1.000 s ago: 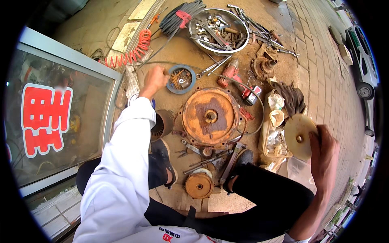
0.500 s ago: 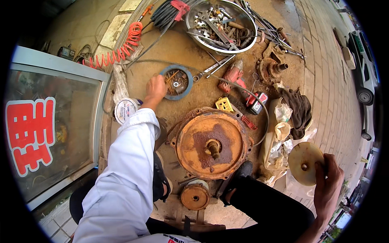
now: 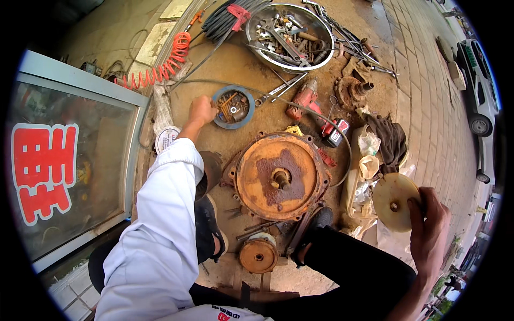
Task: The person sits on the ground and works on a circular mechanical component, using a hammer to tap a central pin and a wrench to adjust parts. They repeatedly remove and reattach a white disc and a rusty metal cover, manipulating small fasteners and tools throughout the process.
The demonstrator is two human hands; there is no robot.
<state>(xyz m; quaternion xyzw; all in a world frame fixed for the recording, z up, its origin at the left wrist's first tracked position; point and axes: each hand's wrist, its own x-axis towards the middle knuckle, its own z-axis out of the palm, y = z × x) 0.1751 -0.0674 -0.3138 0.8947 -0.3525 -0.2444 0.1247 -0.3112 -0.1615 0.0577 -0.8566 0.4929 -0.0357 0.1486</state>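
Note:
My left hand [image 3: 203, 111], fingers curled together, is at the left rim of a round blue-grey dish [image 3: 247, 122] that holds bolts, washers and other small hardware. Whatever may be between those fingers is hidden. On the right, my right hand [image 3: 430, 227] grips a pale round disc [image 3: 395, 199] by its edge, thumb on the face; the disc has a small hole at its centre. Between my feet lies a large rusty orange motor housing [image 3: 251, 182] with a shaft standing up from its middle. Nearer me is a smaller rusty round part [image 3: 258, 256].
A metal basin [image 3: 251, 45] of wrenches and tools stands at the far side. Right of the dish lie a red power drill [image 3: 306, 100] and a greasy flanged part [image 3: 350, 92]. A tray with dark cloth [image 3: 390, 140] sits right; a glass door [image 3: 96, 144] borders the left.
My left hand has drawn slightly left relative to the dish. My right hand and the disc have shifted slightly left and up in the picture. The whole view has moved a little.

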